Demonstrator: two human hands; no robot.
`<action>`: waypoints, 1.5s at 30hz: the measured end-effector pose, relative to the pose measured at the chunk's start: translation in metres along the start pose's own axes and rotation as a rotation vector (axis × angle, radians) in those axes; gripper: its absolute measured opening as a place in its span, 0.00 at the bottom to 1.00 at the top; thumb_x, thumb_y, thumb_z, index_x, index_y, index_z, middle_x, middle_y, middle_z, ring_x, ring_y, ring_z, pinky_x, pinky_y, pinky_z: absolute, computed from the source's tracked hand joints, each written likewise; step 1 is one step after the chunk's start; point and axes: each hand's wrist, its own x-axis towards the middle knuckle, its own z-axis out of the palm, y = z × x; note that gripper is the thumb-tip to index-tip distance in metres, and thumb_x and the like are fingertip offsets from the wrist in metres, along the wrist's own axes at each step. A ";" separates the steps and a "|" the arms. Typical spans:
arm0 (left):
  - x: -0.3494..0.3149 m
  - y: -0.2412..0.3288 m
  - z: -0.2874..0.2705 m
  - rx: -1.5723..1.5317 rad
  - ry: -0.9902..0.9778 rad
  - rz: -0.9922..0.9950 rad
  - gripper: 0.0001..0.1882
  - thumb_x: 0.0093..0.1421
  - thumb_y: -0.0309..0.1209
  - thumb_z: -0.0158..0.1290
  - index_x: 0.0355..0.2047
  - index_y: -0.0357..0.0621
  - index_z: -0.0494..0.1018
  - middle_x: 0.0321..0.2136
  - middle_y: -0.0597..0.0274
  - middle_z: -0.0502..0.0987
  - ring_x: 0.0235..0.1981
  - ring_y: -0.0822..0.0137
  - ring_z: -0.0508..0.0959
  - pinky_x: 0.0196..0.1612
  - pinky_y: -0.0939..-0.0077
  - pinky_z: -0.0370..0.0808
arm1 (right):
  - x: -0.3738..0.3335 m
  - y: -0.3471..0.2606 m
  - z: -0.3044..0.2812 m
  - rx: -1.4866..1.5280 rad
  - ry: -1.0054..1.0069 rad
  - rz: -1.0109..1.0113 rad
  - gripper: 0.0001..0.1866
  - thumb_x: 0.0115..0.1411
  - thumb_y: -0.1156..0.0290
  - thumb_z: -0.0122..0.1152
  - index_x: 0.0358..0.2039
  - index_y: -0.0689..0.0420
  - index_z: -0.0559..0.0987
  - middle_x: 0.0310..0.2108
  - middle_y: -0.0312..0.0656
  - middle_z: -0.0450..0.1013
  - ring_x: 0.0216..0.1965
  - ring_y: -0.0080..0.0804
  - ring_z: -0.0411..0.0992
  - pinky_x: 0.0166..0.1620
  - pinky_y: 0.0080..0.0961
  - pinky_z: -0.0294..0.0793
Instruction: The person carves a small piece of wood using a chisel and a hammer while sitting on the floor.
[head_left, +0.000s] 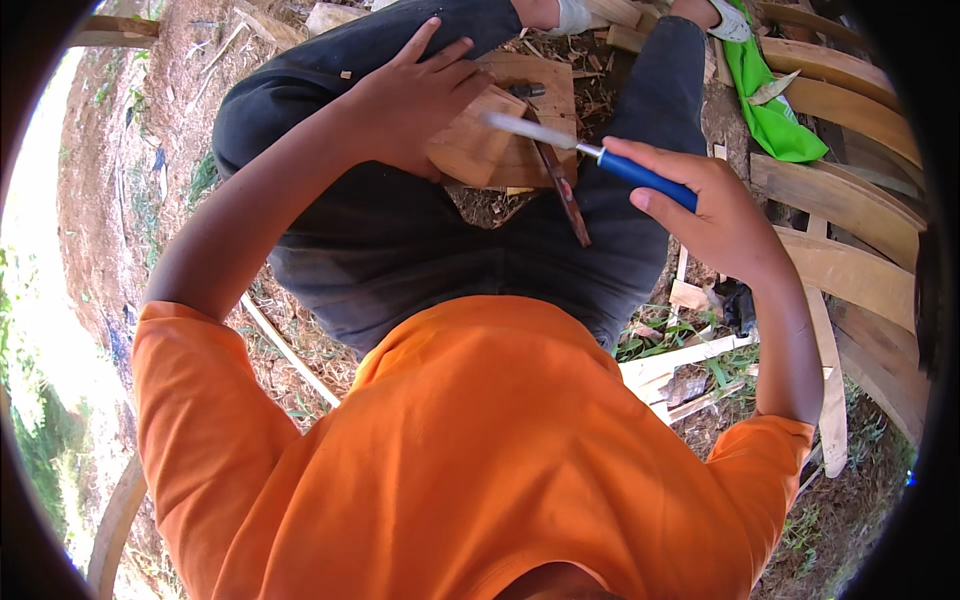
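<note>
My left hand [415, 110] spans the left side of a squarish wooden block [480, 135], its thumb by the near edge and its index finger stretched away from it. In my right hand [715, 205] is a blue-handled tool [648, 184] with a narrow, pale metal blade, slightly blurred. The blade reaches left across the block's right side; whether it touches the wood I cannot tell. Under the block lies a flat wooden board [550, 75], between my legs. A hammer with a dark head and brown handle [565, 195] rests on the board, its handle pointing toward me.
Several curved wooden pieces [840, 190] are stacked at the right, beside a bright green bag [775, 110]. Offcuts and thin strips [690, 360] litter the ground near my right elbow. Another thin stick [290, 350] lies at the left, and wood chips are scattered beyond the board.
</note>
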 end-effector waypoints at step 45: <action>0.016 -0.006 0.005 -1.012 0.132 0.189 0.62 0.38 0.28 0.73 0.73 0.51 0.51 0.66 0.56 0.64 0.68 0.54 0.66 0.68 0.60 0.66 | 0.041 0.025 0.035 -0.230 -0.187 -0.023 0.18 0.66 0.76 0.52 0.57 0.50 0.74 0.27 0.53 0.77 0.29 0.53 0.76 0.35 0.47 0.71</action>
